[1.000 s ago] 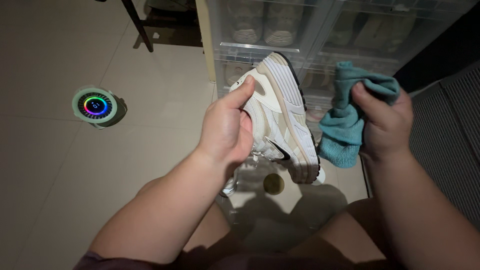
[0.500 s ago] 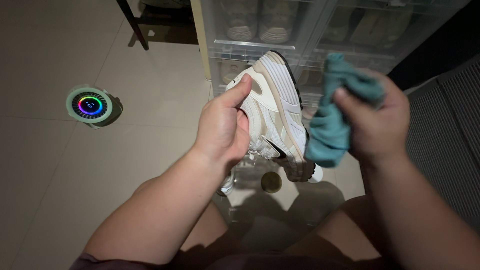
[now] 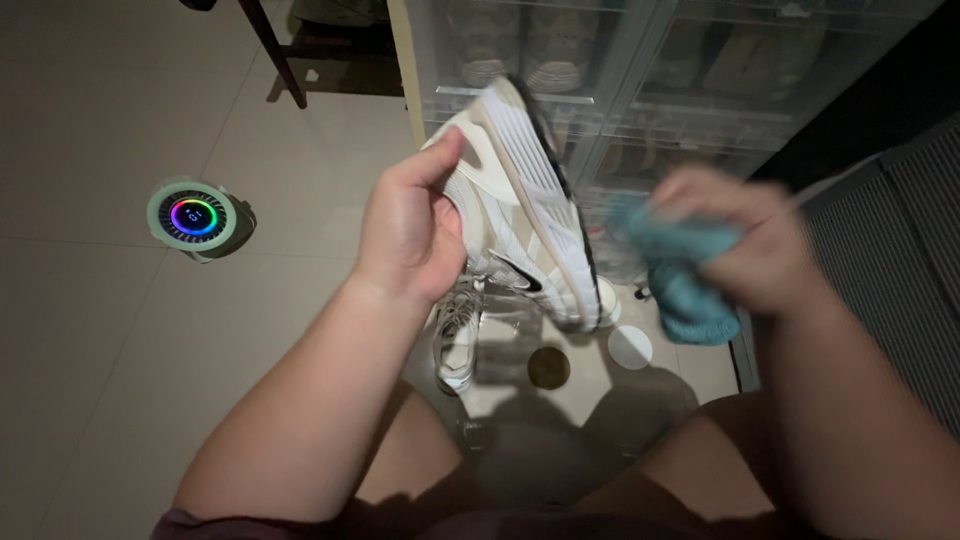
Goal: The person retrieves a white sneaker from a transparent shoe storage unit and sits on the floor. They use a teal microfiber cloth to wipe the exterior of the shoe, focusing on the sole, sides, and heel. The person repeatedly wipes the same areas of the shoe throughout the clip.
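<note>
My left hand (image 3: 405,235) grips a white and beige sneaker (image 3: 520,200) by its heel and upper, holding it up on its side with the sole facing right. My right hand (image 3: 745,240) is closed around a bunched teal cloth (image 3: 685,280), just right of the sneaker's sole and slightly apart from it. That hand and the cloth are motion-blurred. A second white sneaker (image 3: 458,335) lies on the floor below the held one.
Clear stacked shoe boxes (image 3: 600,70) with pairs of shoes stand ahead. A small round device with a glowing coloured ring (image 3: 193,216) sits on the tiled floor at left. A round gold lid (image 3: 548,367) and white disc (image 3: 630,347) lie on the floor. A dark chair leg (image 3: 268,40) is behind.
My left hand has lifted and tilted the sneaker up and to the left. My right hand with the cloth has dropped lower and moved slightly away from the sole.
</note>
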